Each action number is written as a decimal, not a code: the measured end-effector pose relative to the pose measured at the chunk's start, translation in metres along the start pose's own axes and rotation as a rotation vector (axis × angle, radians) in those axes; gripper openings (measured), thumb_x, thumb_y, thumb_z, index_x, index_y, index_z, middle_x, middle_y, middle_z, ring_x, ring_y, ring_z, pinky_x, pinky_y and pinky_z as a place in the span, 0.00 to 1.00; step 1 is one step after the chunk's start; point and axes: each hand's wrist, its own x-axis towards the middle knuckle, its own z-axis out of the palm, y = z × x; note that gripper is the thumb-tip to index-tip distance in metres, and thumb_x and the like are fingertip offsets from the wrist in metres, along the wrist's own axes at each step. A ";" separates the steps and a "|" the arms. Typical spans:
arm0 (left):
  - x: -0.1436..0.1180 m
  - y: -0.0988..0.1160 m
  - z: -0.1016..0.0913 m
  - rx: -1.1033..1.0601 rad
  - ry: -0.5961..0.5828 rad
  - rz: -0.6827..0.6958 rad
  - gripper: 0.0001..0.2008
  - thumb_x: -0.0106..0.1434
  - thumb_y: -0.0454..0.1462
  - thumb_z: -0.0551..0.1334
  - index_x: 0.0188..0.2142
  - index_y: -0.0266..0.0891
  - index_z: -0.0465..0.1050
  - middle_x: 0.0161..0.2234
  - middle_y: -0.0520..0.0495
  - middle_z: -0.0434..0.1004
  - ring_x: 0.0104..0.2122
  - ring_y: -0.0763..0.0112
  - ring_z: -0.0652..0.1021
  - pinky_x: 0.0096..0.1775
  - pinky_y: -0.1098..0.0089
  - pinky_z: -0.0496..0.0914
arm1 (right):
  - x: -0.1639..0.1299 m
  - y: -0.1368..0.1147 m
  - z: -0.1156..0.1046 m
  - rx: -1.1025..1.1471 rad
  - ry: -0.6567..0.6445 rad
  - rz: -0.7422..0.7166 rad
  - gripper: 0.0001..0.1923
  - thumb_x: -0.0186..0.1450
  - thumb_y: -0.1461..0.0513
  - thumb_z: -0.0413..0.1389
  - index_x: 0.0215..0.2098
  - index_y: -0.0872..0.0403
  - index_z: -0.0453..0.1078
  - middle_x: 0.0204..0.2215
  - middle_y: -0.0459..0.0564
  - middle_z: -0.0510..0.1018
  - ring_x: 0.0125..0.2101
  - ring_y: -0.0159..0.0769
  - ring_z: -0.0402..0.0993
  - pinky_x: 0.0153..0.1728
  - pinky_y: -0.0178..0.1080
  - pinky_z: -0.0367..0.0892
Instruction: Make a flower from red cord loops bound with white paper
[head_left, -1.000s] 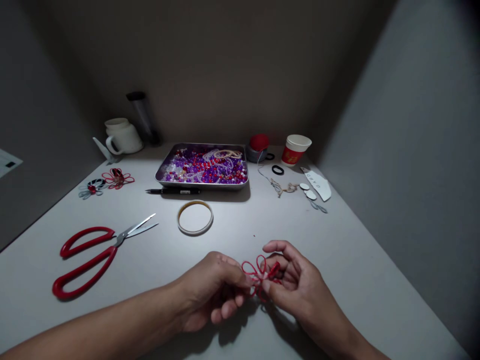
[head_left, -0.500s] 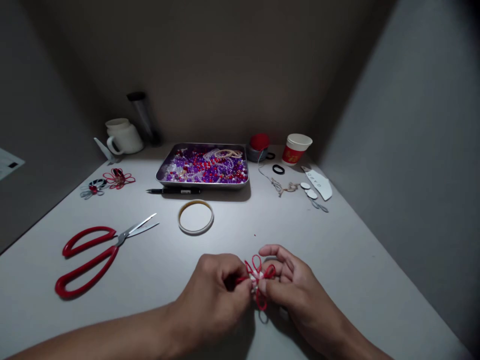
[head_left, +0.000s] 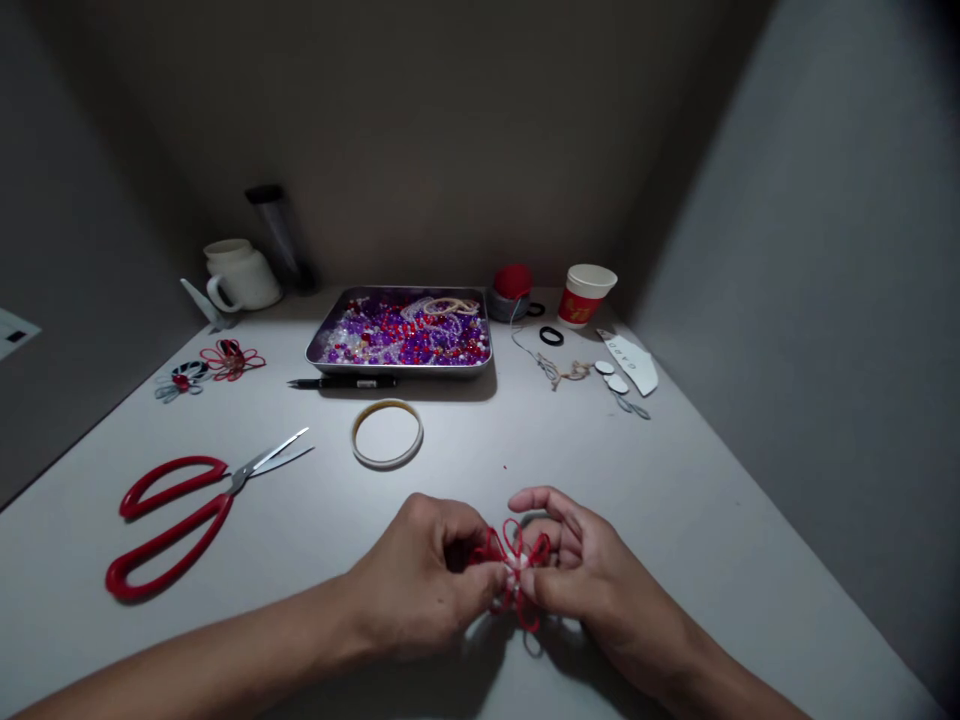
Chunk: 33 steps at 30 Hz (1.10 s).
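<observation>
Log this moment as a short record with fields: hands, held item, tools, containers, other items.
left hand: pinches the red looped cord flower from its left
right hand: pinches the same flower from its right
tools: red-handled scissors lying left, blades slightly open; black pen
containers: metal tray of beads; paper cup; white mug
other items: tape ring; two finished flowers far left
surface: grey table

Dim all round; my light pools on the table [head_left: 465, 450] just near the bead tray [head_left: 319, 350], corners beyond it fall dark, my hands throw soft shadows, edges bow outward.
</observation>
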 end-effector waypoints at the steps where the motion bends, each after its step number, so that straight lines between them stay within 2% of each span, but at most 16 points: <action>1: 0.000 0.000 0.000 0.002 -0.007 0.001 0.06 0.52 0.33 0.57 0.22 0.33 0.70 0.18 0.54 0.64 0.20 0.77 0.63 0.22 0.76 0.56 | 0.000 0.000 0.001 -0.015 0.002 0.004 0.24 0.42 0.69 0.57 0.38 0.54 0.58 0.18 0.37 0.67 0.18 0.29 0.65 0.21 0.34 0.60; 7: 0.002 -0.005 0.004 -0.194 -0.008 -0.092 0.05 0.49 0.32 0.55 0.21 0.33 0.68 0.16 0.55 0.61 0.18 0.78 0.61 0.21 0.76 0.55 | -0.003 -0.005 0.006 -0.026 0.004 -0.010 0.23 0.44 0.68 0.58 0.38 0.54 0.59 0.20 0.39 0.66 0.21 0.29 0.64 0.24 0.34 0.61; 11: 0.003 -0.007 0.005 -0.290 0.022 -0.115 0.04 0.48 0.33 0.56 0.21 0.34 0.66 0.16 0.56 0.60 0.18 0.79 0.59 0.21 0.76 0.54 | -0.003 -0.003 0.001 0.031 -0.068 -0.046 0.25 0.44 0.67 0.60 0.40 0.55 0.60 0.22 0.40 0.67 0.21 0.28 0.63 0.23 0.33 0.61; 14: 0.004 -0.007 0.006 -0.333 0.047 -0.129 0.04 0.48 0.33 0.57 0.19 0.34 0.65 0.15 0.57 0.59 0.17 0.80 0.57 0.20 0.76 0.51 | -0.003 0.000 -0.003 0.074 -0.083 -0.097 0.24 0.45 0.66 0.59 0.41 0.55 0.62 0.25 0.44 0.69 0.24 0.32 0.66 0.25 0.35 0.62; 16: 0.004 -0.006 0.007 -0.344 0.066 -0.150 0.05 0.48 0.34 0.57 0.19 0.34 0.64 0.15 0.57 0.59 0.17 0.81 0.57 0.19 0.76 0.51 | -0.002 0.002 -0.003 0.071 -0.079 -0.116 0.23 0.46 0.65 0.59 0.41 0.55 0.62 0.27 0.45 0.70 0.26 0.33 0.68 0.27 0.36 0.63; 20: 0.004 -0.005 0.010 -0.366 0.066 -0.143 0.07 0.49 0.35 0.60 0.19 0.34 0.65 0.16 0.56 0.62 0.18 0.79 0.60 0.21 0.76 0.54 | -0.001 0.005 0.000 -0.037 0.003 -0.127 0.21 0.47 0.66 0.60 0.38 0.53 0.60 0.22 0.40 0.66 0.21 0.29 0.64 0.22 0.33 0.62; 25: 0.005 -0.009 0.011 -0.459 -0.020 -0.081 0.09 0.52 0.38 0.62 0.22 0.33 0.69 0.19 0.52 0.69 0.18 0.80 0.63 0.22 0.76 0.56 | 0.002 0.007 0.001 -0.035 0.074 -0.110 0.21 0.48 0.65 0.59 0.37 0.52 0.56 0.20 0.38 0.65 0.18 0.27 0.62 0.19 0.32 0.60; 30: 0.007 -0.012 0.008 -0.549 -0.124 -0.031 0.11 0.50 0.40 0.64 0.27 0.32 0.72 0.17 0.56 0.64 0.15 0.82 0.59 0.19 0.78 0.53 | 0.004 0.005 -0.004 0.031 0.089 -0.121 0.23 0.47 0.64 0.59 0.38 0.52 0.54 0.22 0.40 0.67 0.19 0.28 0.64 0.19 0.32 0.59; 33: 0.007 -0.011 0.007 -0.557 -0.118 -0.020 0.10 0.50 0.39 0.64 0.27 0.31 0.71 0.17 0.55 0.65 0.16 0.82 0.60 0.19 0.78 0.52 | 0.003 0.001 -0.002 0.019 0.108 -0.120 0.23 0.46 0.64 0.59 0.37 0.52 0.53 0.21 0.40 0.66 0.19 0.28 0.64 0.19 0.31 0.59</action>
